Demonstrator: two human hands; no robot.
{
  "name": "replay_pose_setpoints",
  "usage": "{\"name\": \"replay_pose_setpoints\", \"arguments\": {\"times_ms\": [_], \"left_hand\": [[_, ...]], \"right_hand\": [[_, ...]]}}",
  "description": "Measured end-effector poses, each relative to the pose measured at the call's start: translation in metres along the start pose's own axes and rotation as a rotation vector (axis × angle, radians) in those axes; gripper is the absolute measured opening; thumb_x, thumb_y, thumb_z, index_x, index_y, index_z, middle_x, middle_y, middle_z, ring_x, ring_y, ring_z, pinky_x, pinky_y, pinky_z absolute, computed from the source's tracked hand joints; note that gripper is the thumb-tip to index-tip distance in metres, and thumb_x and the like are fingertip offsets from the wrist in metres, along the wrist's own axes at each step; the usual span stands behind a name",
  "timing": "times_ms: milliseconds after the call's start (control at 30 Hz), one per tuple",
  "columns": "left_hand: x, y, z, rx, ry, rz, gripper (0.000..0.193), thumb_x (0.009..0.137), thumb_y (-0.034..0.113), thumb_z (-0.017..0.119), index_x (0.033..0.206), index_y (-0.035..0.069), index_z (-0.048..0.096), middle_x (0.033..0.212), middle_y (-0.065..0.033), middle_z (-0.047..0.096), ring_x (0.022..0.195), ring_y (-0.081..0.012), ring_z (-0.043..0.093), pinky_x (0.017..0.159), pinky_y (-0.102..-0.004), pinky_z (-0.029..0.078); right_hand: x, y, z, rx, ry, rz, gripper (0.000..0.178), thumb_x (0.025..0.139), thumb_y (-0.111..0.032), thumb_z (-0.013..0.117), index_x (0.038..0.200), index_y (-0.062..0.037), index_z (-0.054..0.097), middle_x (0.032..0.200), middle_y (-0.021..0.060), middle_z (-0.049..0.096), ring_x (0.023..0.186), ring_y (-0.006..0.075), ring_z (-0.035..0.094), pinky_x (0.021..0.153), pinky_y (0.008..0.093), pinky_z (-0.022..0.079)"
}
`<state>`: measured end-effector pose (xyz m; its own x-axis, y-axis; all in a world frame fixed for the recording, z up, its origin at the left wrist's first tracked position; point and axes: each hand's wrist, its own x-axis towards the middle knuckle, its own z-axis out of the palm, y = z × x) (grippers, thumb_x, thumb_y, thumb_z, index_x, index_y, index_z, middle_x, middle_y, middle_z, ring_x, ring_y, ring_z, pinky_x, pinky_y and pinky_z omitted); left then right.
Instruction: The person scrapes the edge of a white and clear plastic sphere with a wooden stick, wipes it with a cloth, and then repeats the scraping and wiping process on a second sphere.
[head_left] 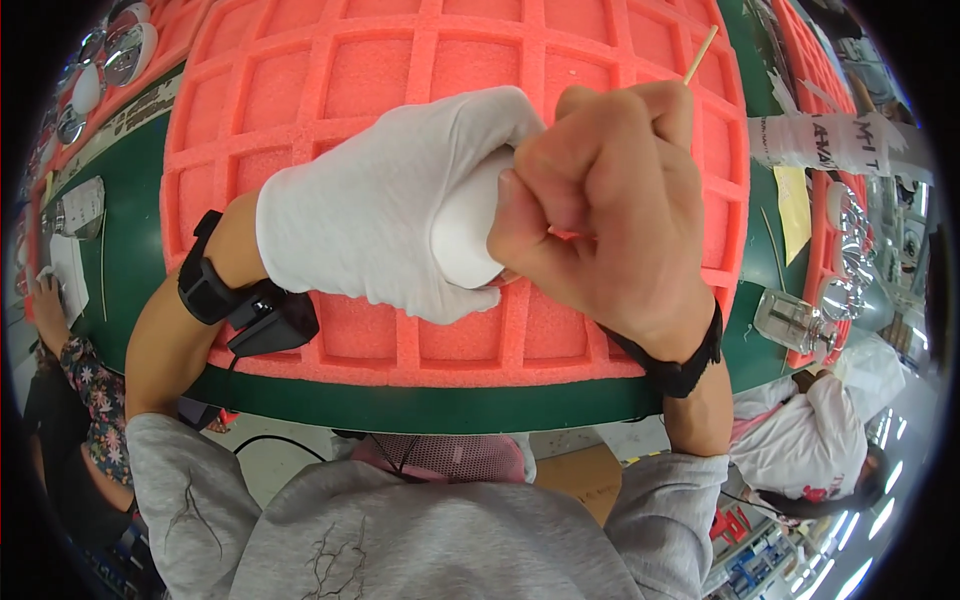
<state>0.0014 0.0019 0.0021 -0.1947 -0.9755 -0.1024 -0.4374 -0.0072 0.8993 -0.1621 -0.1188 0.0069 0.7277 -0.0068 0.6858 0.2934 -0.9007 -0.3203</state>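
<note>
My left hand (pixel 385 205), in a white cloth glove, is wrapped round a smooth white rounded piece (pixel 468 238). Most of that piece is hidden by the glove and by my other hand, so its kind cannot be told. My right hand (pixel 620 200) is bare and closed in a pinch, close against the white piece. A thin wooden stick (pixel 701 54) slants up and away from behind its knuckles; the other end is hidden in the fingers. Both hands are above a pink foam tray (pixel 370 75) with square pockets.
The tray lies on a green table (pixel 440 405). To the right are a clear bottle (pixel 785 318), a yellow paper (pixel 792 212), and a plastic-wrapped roll (pixel 835 143). At left stands a clear jar (pixel 82 208). Shiny round parts fill neighbouring trays. Other people sit on both sides.
</note>
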Motion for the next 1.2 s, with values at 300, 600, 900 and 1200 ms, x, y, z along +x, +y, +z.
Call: {"name": "replay_pose_setpoints", "arguments": {"times_ms": [300, 600, 900, 1200], "left_hand": [[0.003, -0.006, 0.003, -0.037, 0.05, 0.12, 0.073, 0.059, 0.016, 0.089, 0.119, 0.004, 0.051, 0.114, -0.0094, 0.059, 0.098, -0.0242, 0.062, 0.087, -0.037, 0.052], [0.004, -0.005, 0.005, -0.043, 0.074, 0.131, 0.077, 0.06, 0.019, 0.089, 0.124, 0.002, 0.05, 0.103, -0.0102, 0.064, 0.088, -0.0223, 0.065, 0.079, -0.0351, 0.056], [0.004, 0.0, 0.005, 0.056, 0.07, 0.096, 0.078, 0.06, 0.022, 0.09, 0.123, 0.001, 0.05, 0.104, -0.0111, 0.065, 0.089, -0.0243, 0.065, 0.08, -0.0358, 0.055], [0.006, -0.002, 0.005, 0.079, 0.082, 0.159, 0.078, 0.059, 0.021, 0.089, 0.124, 0.002, 0.05, 0.106, -0.012, 0.065, 0.093, -0.026, 0.065, 0.083, -0.0365, 0.055]], "right_hand": [[-0.007, 0.01, -0.005, 0.034, 0.043, 0.278, 0.035, 0.079, 0.014, 0.065, 0.09, -0.0067, 0.039, 0.068, -0.005, 0.036, 0.056, 0.0043, 0.035, 0.048, 0.0199, 0.03], [0.002, 0.006, -0.009, -0.149, 0.022, 0.067, 0.033, 0.07, 0.012, 0.069, 0.08, -0.0085, 0.045, 0.062, -0.0048, 0.04, 0.067, 0.0151, 0.036, 0.063, 0.0275, 0.033], [0.003, 0.005, -0.007, -0.12, 0.0, 0.041, 0.031, 0.068, 0.011, 0.07, 0.078, -0.008, 0.048, 0.06, -0.0042, 0.04, 0.067, 0.0179, 0.036, 0.066, 0.0297, 0.034], [-0.001, 0.003, -0.004, -0.058, -0.001, 0.073, 0.032, 0.071, 0.011, 0.07, 0.079, -0.0074, 0.045, 0.06, -0.0037, 0.039, 0.063, 0.0164, 0.036, 0.061, 0.0289, 0.032]]}}
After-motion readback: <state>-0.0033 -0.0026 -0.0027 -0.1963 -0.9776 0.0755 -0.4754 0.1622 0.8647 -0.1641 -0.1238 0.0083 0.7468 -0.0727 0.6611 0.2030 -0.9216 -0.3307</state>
